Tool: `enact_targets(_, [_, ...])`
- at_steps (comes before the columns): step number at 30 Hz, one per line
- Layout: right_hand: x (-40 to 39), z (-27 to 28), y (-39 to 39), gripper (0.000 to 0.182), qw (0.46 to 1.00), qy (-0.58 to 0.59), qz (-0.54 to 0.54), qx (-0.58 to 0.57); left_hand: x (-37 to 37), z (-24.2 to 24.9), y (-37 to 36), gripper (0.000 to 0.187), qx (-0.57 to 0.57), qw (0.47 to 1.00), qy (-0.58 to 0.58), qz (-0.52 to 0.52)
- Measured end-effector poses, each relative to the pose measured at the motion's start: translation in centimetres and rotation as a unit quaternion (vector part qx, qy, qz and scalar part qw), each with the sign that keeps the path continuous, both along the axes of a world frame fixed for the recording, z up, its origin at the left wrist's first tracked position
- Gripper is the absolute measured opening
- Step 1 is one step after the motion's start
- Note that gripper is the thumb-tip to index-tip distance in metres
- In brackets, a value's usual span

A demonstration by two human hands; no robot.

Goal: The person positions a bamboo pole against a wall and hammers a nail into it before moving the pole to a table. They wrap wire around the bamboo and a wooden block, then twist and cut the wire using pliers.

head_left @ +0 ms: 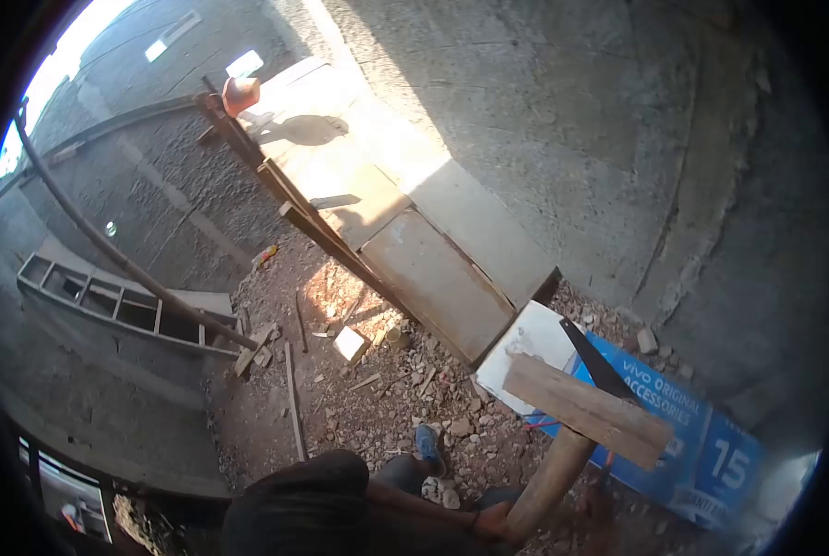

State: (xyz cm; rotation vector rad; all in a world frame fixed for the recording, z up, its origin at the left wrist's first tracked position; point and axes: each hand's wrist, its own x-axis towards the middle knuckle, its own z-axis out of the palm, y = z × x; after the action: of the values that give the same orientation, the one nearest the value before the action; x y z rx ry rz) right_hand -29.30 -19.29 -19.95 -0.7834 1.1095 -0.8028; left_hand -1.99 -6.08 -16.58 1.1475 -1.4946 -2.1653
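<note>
My left hand (493, 522) is low in the view, beyond a dark sleeve, and closed against a round wooden post (551, 484); part of its fingers is hidden. Across the top of the post lies a short rough plank (588, 410), forming a T shape. A dark handsaw blade (598, 360) slants down behind the plank, its handle end covered. My right hand (600, 503) seems to be the dim brown shape right of the post. Shadow and blur hide its fingers, so its hold cannot be made out.
A blue printed sign board (683, 422) and a white panel (530, 357) lie beyond the plank. Rubble (405, 380) covers the ground around my shoe (427, 443). Long boards (322, 236) edge a slab walkway (437, 283). A ladder-like frame (122, 306) and a pole (108, 241) stand left.
</note>
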Motion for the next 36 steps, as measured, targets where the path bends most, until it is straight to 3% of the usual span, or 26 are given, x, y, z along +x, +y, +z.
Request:
enact_targets(1, [3.9, 2.1, -4.5, 0.051, 0.998, 0.001, 0.047, -0.041, 0.9, 0.5, -1.3, 0.087, 0.015, 0.994, -0.090, -0.063])
enact_targets(3, [13.6, 6.2, -13.1, 0.052, 0.985, -0.010, 0.109, -0.130, 5.3, 0.9, -6.2, 0.087, -0.038, 0.996, -0.080, 0.014])
enact_targets(4, [19.7, 9.8, -15.2, 0.052, 0.978, -0.018, 0.126, -0.163, 7.9, 1.2, -8.5, 0.088, -0.049, 0.996, -0.066, 0.032])
enact_targets(6, [27.5, 12.1, -18.5, 0.053, 0.966, -0.024, 0.140, -0.215, 13.0, 2.3, -12.0, 0.089, -0.061, 0.997, -0.029, 0.045])
enact_targets(13, [49.3, 15.5, -17.8, 0.057, 0.945, -0.051, 0.149, -0.287, 25.9, 7.5, -18.4, 0.094, -0.007, 0.993, 0.113, 0.032])
enact_targets(16, [54.8, 18.0, -17.4, 0.058, 0.937, -0.051, 0.144, -0.316, 32.3, 11.3, -18.8, 0.096, 0.001, 0.986, 0.166, 0.020])
enact_targets(22, [59.0, 20.0, -15.7, 0.062, 0.929, -0.004, 0.127, -0.347, 42.1, 22.2, -17.6, 0.088, -0.174, 0.958, 0.074, 0.217])
enact_targets(25, [58.9, 20.8, -12.0, 0.063, 0.934, 0.041, 0.134, -0.328, 44.6, 22.6, -17.0, 0.074, -0.167, 0.922, 0.051, 0.346])
enact_targets(27, [60.5, 20.1, -7.9, 0.064, 0.941, 0.055, 0.122, -0.312, 51.9, 26.7, -17.1, 0.074, -0.157, 0.932, 0.134, 0.298])
enact_targets(28, [61.6, 19.6, -5.6, 0.065, 0.943, 0.058, 0.107, -0.308, 52.8, 25.2, -18.9, 0.070, -0.178, 0.917, 0.131, 0.332])
enact_targets(29, [62.1, 19.1, -3.0, 0.065, 0.947, 0.066, 0.091, -0.302, 58.2, 28.5, -17.9, 0.069, -0.126, 0.936, 0.148, 0.292])
enact_targets(32, [65.8, 19.5, 1.9, 0.067, 0.946, 0.067, 0.038, -0.315, 66.6, 28.1, -20.4, 0.083, -0.193, 0.903, 0.134, 0.359])
enact_targets(33, [69.8, 24.1, 2.2, 0.068, 0.977, 0.058, 0.099, -0.178, 71.1, 30.3, -19.8, 0.085, -0.142, 0.907, 0.128, 0.375])
enact_targets(34, [73.7, 25.8, 1.8, 0.086, 0.984, 0.063, 0.065, -0.151, 75.1, 32.1, -19.5, 0.088, -0.121, 0.902, 0.093, 0.405])
enact_targets(35, [78.6, 28.7, 1.7, 0.067, 0.982, 0.064, 0.067, -0.164, 78.7, 33.3, -19.7, 0.079, -0.133, 0.878, 0.077, 0.452])
enact_targets(36, [80.1, 29.4, 1.2, 0.058, 0.978, 0.110, 0.075, -0.163, 82.0, 33.6, -20.9, 0.067, -0.163, 0.864, 0.135, 0.457])
